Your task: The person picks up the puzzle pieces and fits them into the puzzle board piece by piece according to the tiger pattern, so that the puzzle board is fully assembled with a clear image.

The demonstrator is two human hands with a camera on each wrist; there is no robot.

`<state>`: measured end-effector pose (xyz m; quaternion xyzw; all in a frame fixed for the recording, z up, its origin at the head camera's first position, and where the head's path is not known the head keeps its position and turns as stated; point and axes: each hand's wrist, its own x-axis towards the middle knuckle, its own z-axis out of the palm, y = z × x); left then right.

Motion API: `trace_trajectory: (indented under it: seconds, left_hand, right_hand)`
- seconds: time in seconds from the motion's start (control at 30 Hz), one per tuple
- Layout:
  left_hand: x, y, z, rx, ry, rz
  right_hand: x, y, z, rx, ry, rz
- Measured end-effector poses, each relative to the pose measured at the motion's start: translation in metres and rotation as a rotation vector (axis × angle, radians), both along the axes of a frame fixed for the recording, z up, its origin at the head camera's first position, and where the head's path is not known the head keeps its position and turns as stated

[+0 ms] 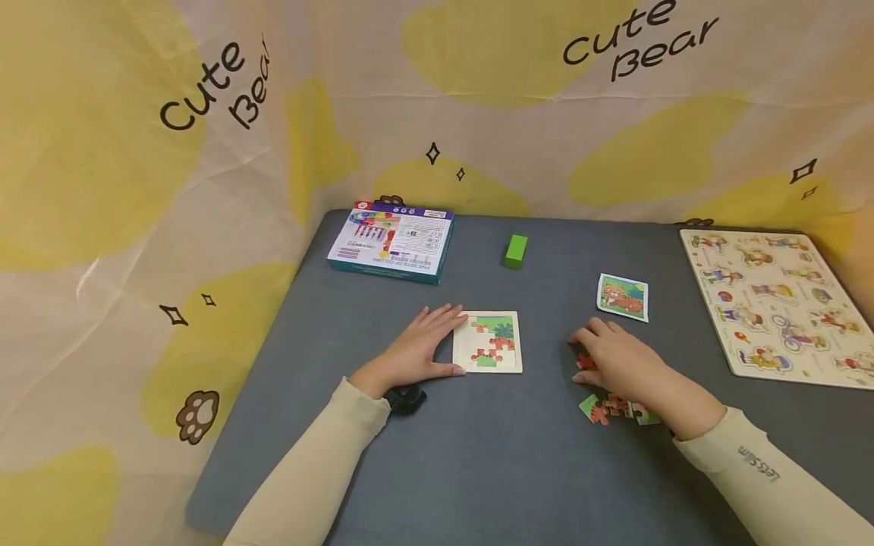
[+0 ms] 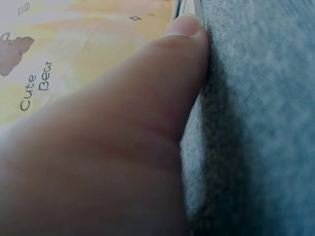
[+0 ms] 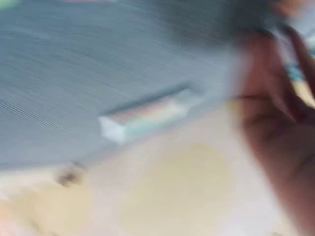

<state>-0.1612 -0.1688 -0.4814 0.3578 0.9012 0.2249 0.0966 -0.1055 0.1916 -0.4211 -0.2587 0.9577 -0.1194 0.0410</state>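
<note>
A small square puzzle board (image 1: 488, 364) lies on the table with several jigsaw pieces set in it, showing green leaves and orange-red parts. My left hand (image 1: 419, 349) rests against its left side, fingers spread and straight, thumb by the lower left corner. In the left wrist view the thumb (image 2: 184, 44) touches the board's edge. My right hand (image 1: 624, 368) is to the right of the board, its thumb and curled fingers around an orange-red puzzle piece (image 1: 585, 362). Partly under that hand lies a cluster of loose puzzle pieces (image 1: 601, 412). The right wrist view is blurred.
A picture card of a tiger (image 1: 623, 297) lies beyond my right hand. Farther back are a green block (image 1: 516, 252) and a flat toy box (image 1: 392, 243). A large picture puzzle board (image 1: 778, 311) lies at the right. Printed cloth (image 1: 492, 114) hangs behind the table.
</note>
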Motion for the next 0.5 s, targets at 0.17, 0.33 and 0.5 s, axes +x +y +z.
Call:
trace_trajectory:
  seconds: [0.17, 0.33, 0.5]
  left_hand:
    - [0.000, -0.001, 0.003, 0.010, 0.001, 0.011]
    - [-0.001, 0.001, 0.001, -0.004, 0.004, -0.001]
    - [0.000, 0.002, 0.001, -0.001, -0.003, 0.008]
  right_hand:
    - [-0.011, 0.017, -0.007, -0.211, -0.242, -0.067]
    - [-0.016, 0.023, -0.003, -0.277, -0.388, -0.092]
    - [-0.024, 0.025, 0.004, -0.437, -0.556, -0.125]
